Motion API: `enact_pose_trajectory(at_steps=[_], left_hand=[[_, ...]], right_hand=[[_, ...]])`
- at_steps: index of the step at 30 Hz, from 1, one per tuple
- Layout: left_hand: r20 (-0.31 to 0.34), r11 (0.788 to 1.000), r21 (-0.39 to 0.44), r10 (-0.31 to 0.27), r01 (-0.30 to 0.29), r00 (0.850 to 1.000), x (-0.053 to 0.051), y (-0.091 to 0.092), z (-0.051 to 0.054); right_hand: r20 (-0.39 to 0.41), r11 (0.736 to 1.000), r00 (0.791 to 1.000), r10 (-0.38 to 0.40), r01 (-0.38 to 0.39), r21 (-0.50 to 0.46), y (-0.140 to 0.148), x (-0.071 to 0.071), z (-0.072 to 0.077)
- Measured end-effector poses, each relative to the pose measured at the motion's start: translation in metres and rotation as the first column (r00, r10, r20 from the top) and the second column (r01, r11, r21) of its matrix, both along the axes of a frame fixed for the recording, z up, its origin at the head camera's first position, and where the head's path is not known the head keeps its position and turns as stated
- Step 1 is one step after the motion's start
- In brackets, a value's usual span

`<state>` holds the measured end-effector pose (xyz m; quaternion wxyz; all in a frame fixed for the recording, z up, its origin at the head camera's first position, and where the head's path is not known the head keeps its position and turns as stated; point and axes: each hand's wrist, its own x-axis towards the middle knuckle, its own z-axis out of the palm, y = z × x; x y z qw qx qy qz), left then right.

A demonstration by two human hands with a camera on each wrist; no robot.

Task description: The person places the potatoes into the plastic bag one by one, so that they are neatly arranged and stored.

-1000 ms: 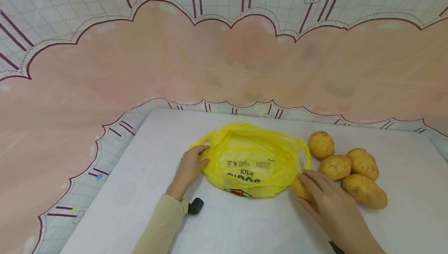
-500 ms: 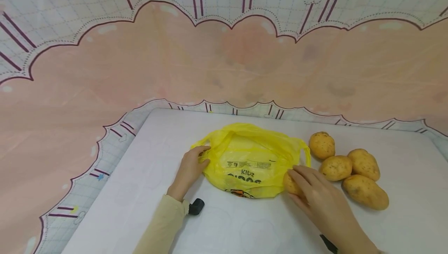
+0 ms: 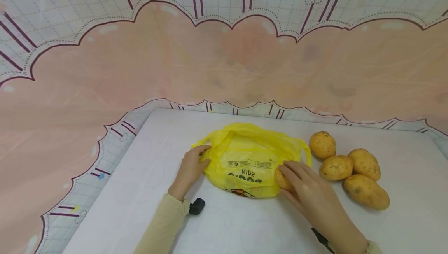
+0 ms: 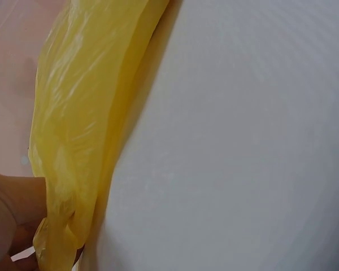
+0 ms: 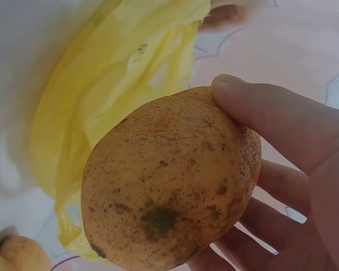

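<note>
A yellow plastic bag (image 3: 245,156) with printed lettering lies on the table, its mouth spread wide. At its left side my left hand (image 3: 189,170) grips the edge near a handle; the left wrist view shows thumb and fingers around the gathered plastic (image 4: 62,226). My right hand (image 3: 308,191) holds a potato (image 3: 282,179) over the bag's right front edge. In the right wrist view this speckled potato (image 5: 169,180) has a dark patch, with the thumb on one side and fingers behind. Whether it touches the bag, I cannot tell.
Several potatoes lie right of the bag: one at the back (image 3: 322,145), others grouped nearer, including a long one (image 3: 366,191). A white cover (image 3: 231,226) lies over the table. Behind rises a patterned cloth (image 3: 224,63). A black wrist device (image 3: 197,206) sits by the left sleeve.
My right hand has carried the potato leftward, from beside the bag to over its right front edge. My left hand and the bag have stayed nearly still.
</note>
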<state>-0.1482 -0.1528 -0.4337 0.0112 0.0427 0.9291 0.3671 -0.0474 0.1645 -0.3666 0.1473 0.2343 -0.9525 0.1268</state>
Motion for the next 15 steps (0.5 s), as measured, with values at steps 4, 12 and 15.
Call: enact_pose_trajectory(at_steps=[4,12,15], left_hand=[[0.007,1.0,0.0,0.005,-0.005,1.0,0.0,0.001,0.0],[0.004,1.0,-0.01,-0.002,0.002,1.0,-0.001,0.001,0.0],[-0.003,1.0,-0.011,-0.002,0.002,1.0,-0.002,0.002,0.0]], right_hand=[[-0.013,1.0,1.0,0.015,-0.015,-0.008,-0.003,-0.005,-0.001],[-0.009,0.999,0.999,0.041,-0.041,-0.016,-0.01,-0.014,-0.002],[-0.015,0.999,0.999,0.052,-0.052,-0.012,-0.012,-0.017,-0.002]])
